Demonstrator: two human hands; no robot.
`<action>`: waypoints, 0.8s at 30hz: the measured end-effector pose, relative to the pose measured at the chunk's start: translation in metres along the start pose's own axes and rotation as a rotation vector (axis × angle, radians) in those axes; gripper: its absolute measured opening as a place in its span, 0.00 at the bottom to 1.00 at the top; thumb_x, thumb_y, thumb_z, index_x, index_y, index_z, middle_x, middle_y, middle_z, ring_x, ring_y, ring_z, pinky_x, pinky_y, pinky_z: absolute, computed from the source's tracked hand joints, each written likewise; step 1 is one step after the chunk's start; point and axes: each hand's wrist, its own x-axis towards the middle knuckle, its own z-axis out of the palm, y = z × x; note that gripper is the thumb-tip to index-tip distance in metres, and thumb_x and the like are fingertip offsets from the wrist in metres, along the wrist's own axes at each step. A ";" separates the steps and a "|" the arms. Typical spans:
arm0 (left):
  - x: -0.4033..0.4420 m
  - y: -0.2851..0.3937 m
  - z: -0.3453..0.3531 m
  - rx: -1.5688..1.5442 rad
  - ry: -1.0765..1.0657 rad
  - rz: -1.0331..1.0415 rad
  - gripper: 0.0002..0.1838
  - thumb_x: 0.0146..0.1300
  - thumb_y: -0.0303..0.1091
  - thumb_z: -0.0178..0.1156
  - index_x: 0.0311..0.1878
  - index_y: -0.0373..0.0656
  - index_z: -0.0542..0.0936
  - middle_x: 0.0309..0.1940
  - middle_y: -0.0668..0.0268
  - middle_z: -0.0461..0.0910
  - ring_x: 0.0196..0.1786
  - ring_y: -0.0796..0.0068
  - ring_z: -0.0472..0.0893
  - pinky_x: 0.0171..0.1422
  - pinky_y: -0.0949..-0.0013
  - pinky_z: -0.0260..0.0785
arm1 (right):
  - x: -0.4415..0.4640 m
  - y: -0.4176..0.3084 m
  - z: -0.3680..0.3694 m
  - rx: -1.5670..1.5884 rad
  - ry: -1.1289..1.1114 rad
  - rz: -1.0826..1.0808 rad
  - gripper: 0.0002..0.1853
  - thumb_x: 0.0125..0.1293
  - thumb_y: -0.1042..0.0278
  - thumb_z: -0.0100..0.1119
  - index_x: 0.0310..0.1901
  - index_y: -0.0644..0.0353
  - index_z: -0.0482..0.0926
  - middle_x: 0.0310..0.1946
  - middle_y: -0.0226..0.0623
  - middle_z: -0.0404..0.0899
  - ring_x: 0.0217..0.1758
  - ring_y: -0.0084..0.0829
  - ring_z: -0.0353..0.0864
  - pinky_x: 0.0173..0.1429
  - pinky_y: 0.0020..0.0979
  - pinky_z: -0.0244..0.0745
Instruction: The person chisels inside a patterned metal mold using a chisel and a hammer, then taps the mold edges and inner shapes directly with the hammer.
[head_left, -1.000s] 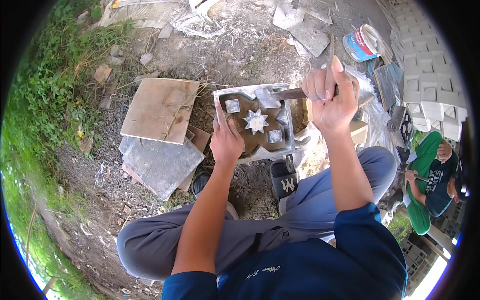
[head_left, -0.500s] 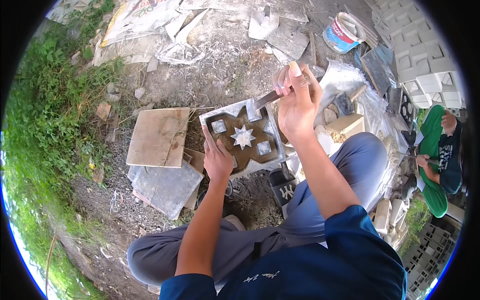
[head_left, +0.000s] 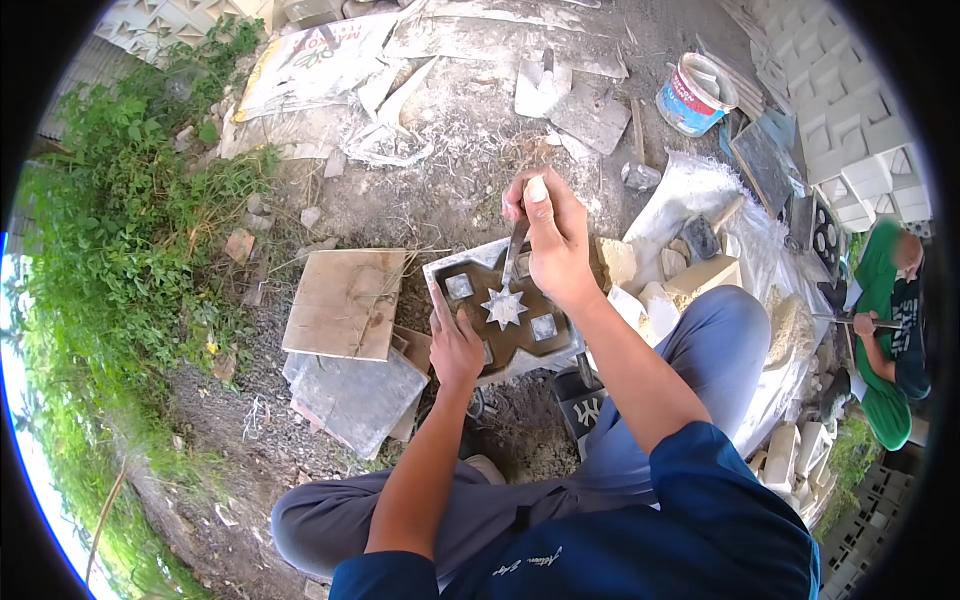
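A square mould (head_left: 470, 258) with a star-shaped pattern lies in front of me, brown inside, with a pale eight-pointed star (head_left: 503, 308) at its middle and small raised squares around it. My left hand (head_left: 458, 352) rests at its left side, index finger stretched along the outer edge and thumb apart. In a closed grip, my right hand (head_left: 556, 238) holds a narrow flat metal blade (head_left: 516, 245) upright over the mould. Its lower end reaches down near the star's top point; whether it touches cannot be made out.
Wooden boards (head_left: 345, 305) and a grey slab (head_left: 360, 385) lie left of the mould. Stone pieces and plastic sheeting (head_left: 690, 180) are on the right. A paint bucket (head_left: 695, 95) and a trowel (head_left: 543, 85) stand farther off. A person (head_left: 885, 340) sits at far right, holding a tool.
My right hand has moved left and the blade has swung from the mould's far rim to near the central star. My left hand remains on the mould's side. The whole view has shifted slightly.
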 end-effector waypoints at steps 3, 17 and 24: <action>0.001 0.000 -0.001 0.017 0.015 0.019 0.38 0.81 0.41 0.49 0.87 0.46 0.47 0.67 0.37 0.73 0.56 0.29 0.80 0.56 0.37 0.75 | -0.005 0.006 -0.002 -0.029 0.009 -0.053 0.20 0.87 0.52 0.46 0.41 0.62 0.74 0.33 0.29 0.73 0.39 0.22 0.68 0.47 0.28 0.68; 0.053 0.073 -0.011 0.040 0.248 0.572 0.43 0.58 0.43 0.74 0.76 0.44 0.70 0.75 0.51 0.67 0.81 0.40 0.58 0.85 0.39 0.49 | -0.038 -0.003 -0.032 -0.714 -0.252 -0.099 0.17 0.80 0.55 0.57 0.56 0.57 0.85 0.58 0.36 0.85 0.66 0.42 0.77 0.74 0.45 0.61; 0.066 0.118 -0.008 -0.565 0.214 0.542 0.13 0.74 0.34 0.64 0.35 0.36 0.87 0.36 0.54 0.88 0.46 0.54 0.88 0.56 0.54 0.78 | -0.086 0.074 -0.088 -0.630 -0.001 0.188 0.24 0.83 0.43 0.46 0.67 0.47 0.81 0.74 0.41 0.72 0.78 0.45 0.68 0.79 0.57 0.58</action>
